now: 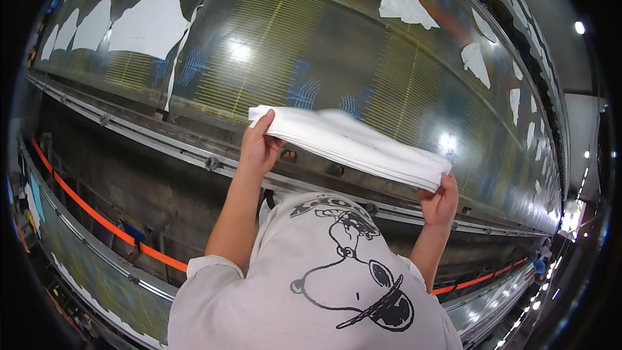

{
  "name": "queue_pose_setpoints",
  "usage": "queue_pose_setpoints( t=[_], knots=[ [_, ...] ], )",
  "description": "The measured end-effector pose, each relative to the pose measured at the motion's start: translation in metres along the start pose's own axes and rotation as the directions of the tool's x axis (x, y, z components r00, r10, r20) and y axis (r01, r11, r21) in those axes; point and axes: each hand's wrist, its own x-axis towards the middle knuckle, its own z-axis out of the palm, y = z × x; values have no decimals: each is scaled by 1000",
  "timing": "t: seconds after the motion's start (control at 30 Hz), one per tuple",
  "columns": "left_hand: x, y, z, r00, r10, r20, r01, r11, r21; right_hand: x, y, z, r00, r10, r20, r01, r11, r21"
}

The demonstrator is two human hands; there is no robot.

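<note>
A stack of white cut fabric pieces (363, 149) is stretched between my two hands, over the near edge of a long glossy table (337, 32). My left hand (259, 146) grips its left end, thumb on top. At the right end my right hand (442, 199) pinches the corner. Several layers show along the stack's near edge, and its far edge looks slightly blurred. Beneath and beyond it, the tabletop carries rows of yellow lines and blue markings.
White cut fabric pieces (148, 24) lie in a row at the far left. Another piece (407, 6) lies beyond the stack, with more along the right. A metal rail (175, 150) follows the near edge. Behind me run an orange bar (97, 210) and a second table (110, 279).
</note>
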Motion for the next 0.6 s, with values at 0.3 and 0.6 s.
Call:
queue_pose_setpoints(
  t=[0.3,0.6],
  knots=[
    [6,52,110,967,201,160,-251,871,423,35,-23,-12,982,-159,-98,164,985,52],
    [-23,26,52,996,84,-34,-46,797,602,4,21,-61,986,-11,-168,4,999,-41]
  ],
)
